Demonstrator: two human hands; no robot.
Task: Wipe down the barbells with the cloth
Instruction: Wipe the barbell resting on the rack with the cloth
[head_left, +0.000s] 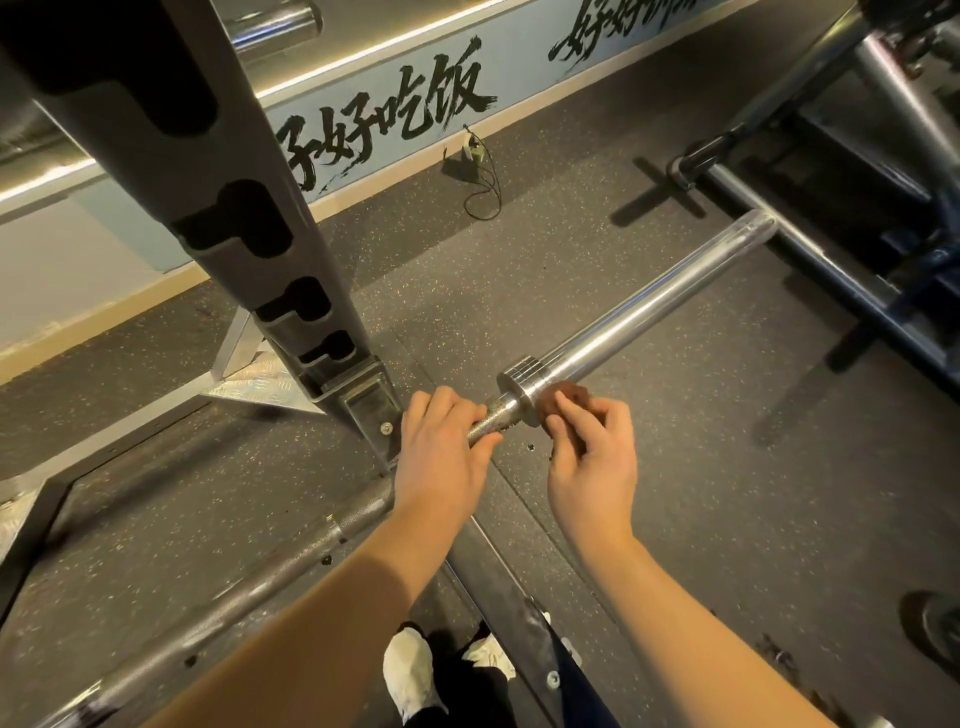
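A steel barbell (639, 306) runs from lower left to upper right, its shiny sleeve ending near the far machine. My left hand (441, 452) grips the knurled shaft just inside the collar (522, 376). My right hand (592, 457) pinches a small brown cloth (569, 400) against the near side of the collar. Most of the cloth is hidden behind my fingers. The barbell's lower-left part (218, 597) passes under my left forearm.
A grey rack upright (234, 208) with notched slots stands at left on a checker-plate base (249, 379). A dark blue machine frame (831, 280) sits at right. A cable (483, 192) lies by the wall. My white shoes (410, 670) are below on speckled rubber floor.
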